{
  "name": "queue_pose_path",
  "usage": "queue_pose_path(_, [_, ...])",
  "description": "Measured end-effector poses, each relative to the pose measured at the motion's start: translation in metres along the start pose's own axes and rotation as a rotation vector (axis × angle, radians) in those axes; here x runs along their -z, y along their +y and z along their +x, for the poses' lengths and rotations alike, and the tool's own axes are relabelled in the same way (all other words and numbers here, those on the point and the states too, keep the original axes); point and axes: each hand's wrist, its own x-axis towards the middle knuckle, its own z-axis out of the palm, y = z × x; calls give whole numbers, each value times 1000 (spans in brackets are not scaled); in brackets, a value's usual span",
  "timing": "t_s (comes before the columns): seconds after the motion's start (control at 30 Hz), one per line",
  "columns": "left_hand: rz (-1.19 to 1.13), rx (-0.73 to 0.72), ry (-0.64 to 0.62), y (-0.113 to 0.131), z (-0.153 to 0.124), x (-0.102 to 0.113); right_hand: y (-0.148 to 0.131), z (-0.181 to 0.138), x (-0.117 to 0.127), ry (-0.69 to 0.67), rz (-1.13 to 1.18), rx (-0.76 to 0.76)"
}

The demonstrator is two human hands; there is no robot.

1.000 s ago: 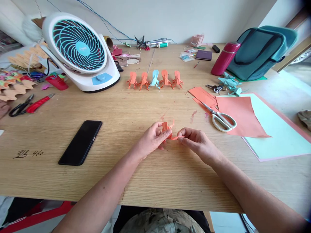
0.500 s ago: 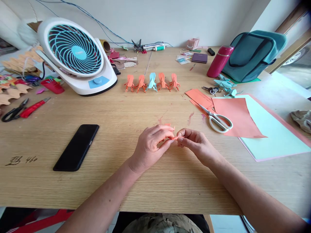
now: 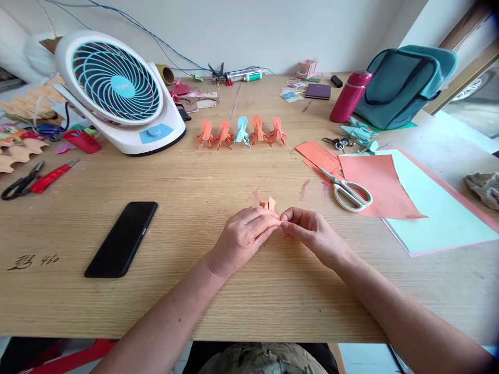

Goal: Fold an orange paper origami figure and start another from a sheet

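Note:
Low over the table, a small folded piece of orange paper (image 3: 268, 203) is held between both hands. My left hand (image 3: 247, 228) is closed on it from the left, and part of the paper sticks up beyond its fingers. The thumb and forefinger of my right hand (image 3: 310, 226) pinch its near end, close to my left fingertips. Most of the paper is hidden by the fingers. Farther back stands a row of several folded paper figures with thin legs, mostly orange (image 3: 257, 129), with a light blue one (image 3: 242, 131) in the middle.
Scissors (image 3: 351, 196) lie on orange sheets (image 3: 384, 182) at the right, near keys (image 3: 336, 143). Behind are a magenta bottle (image 3: 351, 97) and a teal bag (image 3: 401, 85). At left are a phone (image 3: 121, 239), a fan (image 3: 120, 96), and red-handled cutters (image 3: 49, 178).
My left fingers have flattened and come together, and more of the orange paper shows beyond them. My right hand has shifted slightly left, closer to the left fingertips. The view has turned a little.

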Motion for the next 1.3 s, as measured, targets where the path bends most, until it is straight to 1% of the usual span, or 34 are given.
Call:
queue_pose_path(0.13, [13, 6, -37, 1, -1, 0, -2, 0, -1, 5, -25, -34])
queue_pose_path(0.27, [40, -23, -42, 0, -2, -1, -3, 0, -2, 10, -40, -49])
queue_pose_path(0.43, [92, -111, -31, -3, -3, -4, -2, 1, -1, 24, -29, -61])
queue_pose_path(0.53, [73, -125, 5, -5, -3, -5, -1, 2, 0, 25, -13, -73])
queue_pose_path(0.63, [-25, -71, 20, -7, -2, -5, 1, 2, 3, -1, -23, -66])
queue_pose_path(0.77, [-222, 29, -28, -13, 1, -2, 2, 3, 10, -77, -105, 0])
queue_pose_path(0.9, [-321, 40, -66, -16, 3, 2, 0, 1, 14, -142, -164, 31])
queue_pose_path(1.1, [-456, 81, -115, -14, 5, 8, -5, 0, 14, -304, 0, 52])
queue_pose_path(1.3, [-468, 105, -112, -13, 5, 8, -6, -2, 14, -264, -111, 51])
